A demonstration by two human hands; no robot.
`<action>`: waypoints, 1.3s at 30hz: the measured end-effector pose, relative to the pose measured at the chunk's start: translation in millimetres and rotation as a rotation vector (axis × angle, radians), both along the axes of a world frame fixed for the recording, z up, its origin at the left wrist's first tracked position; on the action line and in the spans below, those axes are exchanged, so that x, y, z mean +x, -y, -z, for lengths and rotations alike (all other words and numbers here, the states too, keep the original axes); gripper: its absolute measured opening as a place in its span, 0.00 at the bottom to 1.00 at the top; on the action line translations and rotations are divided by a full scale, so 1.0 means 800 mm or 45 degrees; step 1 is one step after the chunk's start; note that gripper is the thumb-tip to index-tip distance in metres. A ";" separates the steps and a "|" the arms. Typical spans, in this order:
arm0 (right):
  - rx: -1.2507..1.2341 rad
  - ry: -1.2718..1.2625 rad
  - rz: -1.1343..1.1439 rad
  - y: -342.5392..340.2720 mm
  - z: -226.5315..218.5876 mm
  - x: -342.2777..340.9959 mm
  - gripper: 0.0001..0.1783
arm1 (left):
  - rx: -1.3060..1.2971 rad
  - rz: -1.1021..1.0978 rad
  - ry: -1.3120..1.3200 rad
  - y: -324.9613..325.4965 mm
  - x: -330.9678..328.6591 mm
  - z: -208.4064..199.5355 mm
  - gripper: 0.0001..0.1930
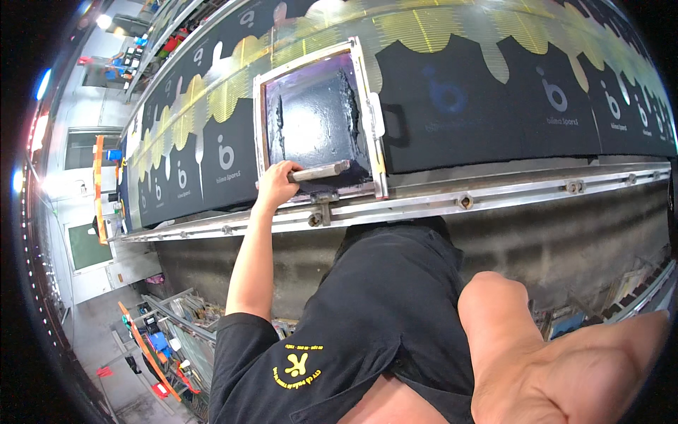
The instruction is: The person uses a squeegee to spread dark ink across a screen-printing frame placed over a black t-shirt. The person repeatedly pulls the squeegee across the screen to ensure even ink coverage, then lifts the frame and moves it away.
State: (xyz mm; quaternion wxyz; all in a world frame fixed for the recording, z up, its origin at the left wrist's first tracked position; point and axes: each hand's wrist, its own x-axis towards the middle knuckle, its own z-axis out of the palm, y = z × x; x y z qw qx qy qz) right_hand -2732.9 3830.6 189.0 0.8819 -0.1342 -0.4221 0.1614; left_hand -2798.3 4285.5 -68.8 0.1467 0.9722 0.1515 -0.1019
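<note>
My left hand (278,186) is closed around one end of a squeegee (322,172) with a pale, bar-like handle. The squeegee lies across the near end of a screen printing frame (377,141). Glossy dark ink (311,116) covers much of the mesh, with thicker streaks along both sides. Under and beside the frame lie black fabric pieces (459,120) with printed logos; the one just right of the frame bears a dark blue print. Raised close to the camera at the lower right is my right hand (593,374), large and blurred, its fingers not made out.
A metal rail (424,206) with bolts and clamps runs along the table's near edge, right in front of my body. Yellowish table surface (311,35) shows between the fabric pieces. Racks with coloured items (162,346) stand at the lower left.
</note>
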 end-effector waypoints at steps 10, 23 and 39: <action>-0.342 -0.349 0.351 -0.076 0.035 0.065 0.15 | 0.085 0.074 0.205 -0.008 -0.051 0.017 0.22; -2.221 -0.266 1.125 -0.317 0.471 0.230 0.29 | -0.093 0.753 0.386 -0.106 0.121 -0.031 0.24; -2.046 -0.873 0.925 -0.356 0.461 0.218 0.31 | -0.124 1.416 0.275 -0.088 0.375 0.054 0.13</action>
